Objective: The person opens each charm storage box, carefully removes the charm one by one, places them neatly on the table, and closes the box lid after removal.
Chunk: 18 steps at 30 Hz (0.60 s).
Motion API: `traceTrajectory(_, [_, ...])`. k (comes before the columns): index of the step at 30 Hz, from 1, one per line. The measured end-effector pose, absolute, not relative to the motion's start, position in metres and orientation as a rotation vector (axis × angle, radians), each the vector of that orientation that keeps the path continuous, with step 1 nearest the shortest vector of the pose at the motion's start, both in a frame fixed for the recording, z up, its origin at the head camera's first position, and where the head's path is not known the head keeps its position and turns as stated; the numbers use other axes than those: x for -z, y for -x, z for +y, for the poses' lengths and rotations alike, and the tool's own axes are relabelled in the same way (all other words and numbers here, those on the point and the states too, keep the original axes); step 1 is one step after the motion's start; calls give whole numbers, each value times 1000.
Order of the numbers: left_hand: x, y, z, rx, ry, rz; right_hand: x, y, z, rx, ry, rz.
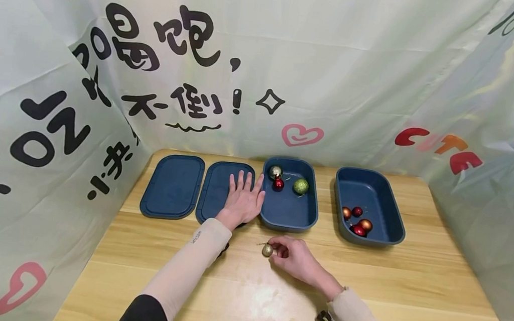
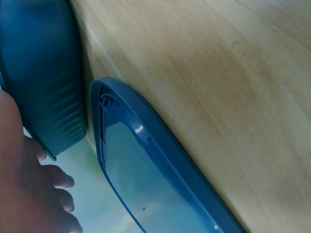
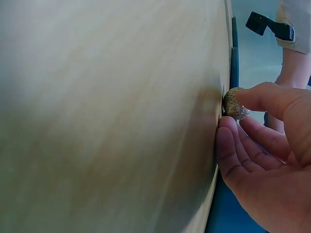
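My right hand (image 1: 295,258) is low over the table in front of the middle box, pinching a small gold glitter Christmas ball (image 1: 267,250) between thumb and fingers. The right wrist view shows the thumb against the glittery ball (image 3: 236,104), close to the wood. My left hand (image 1: 244,202) has its fingers straight and spread, at the left wall of the middle blue box (image 1: 288,224) and over the second lid. Inside that box lie a shiny gold ball (image 1: 275,172), a red ball (image 1: 278,184) and a green glitter ball (image 1: 301,186).
Two flat blue lids (image 1: 172,186) lie side by side at the left of the wooden table (image 1: 237,300). Another blue box (image 1: 385,206) at the right holds several red and copper balls (image 1: 365,224). Printed cloth (image 1: 358,88) hangs behind and along both sides.
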State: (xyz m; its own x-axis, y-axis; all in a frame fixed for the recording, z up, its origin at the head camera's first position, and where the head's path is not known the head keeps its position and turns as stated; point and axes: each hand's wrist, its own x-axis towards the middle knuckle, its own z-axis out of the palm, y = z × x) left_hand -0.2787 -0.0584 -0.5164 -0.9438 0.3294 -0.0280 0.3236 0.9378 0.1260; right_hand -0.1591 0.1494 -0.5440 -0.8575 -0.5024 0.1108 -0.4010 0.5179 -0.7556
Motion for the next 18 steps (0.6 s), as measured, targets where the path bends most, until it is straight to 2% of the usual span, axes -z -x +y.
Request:
traceTrajectory(11, [515, 279, -57, -152, -498, 3041, 514, 166, 160, 1327, 826, 2682])
traceTrajectory(18, [515, 279, -57, -163, -488, 3029, 487, 193, 172, 1395, 674, 2778])
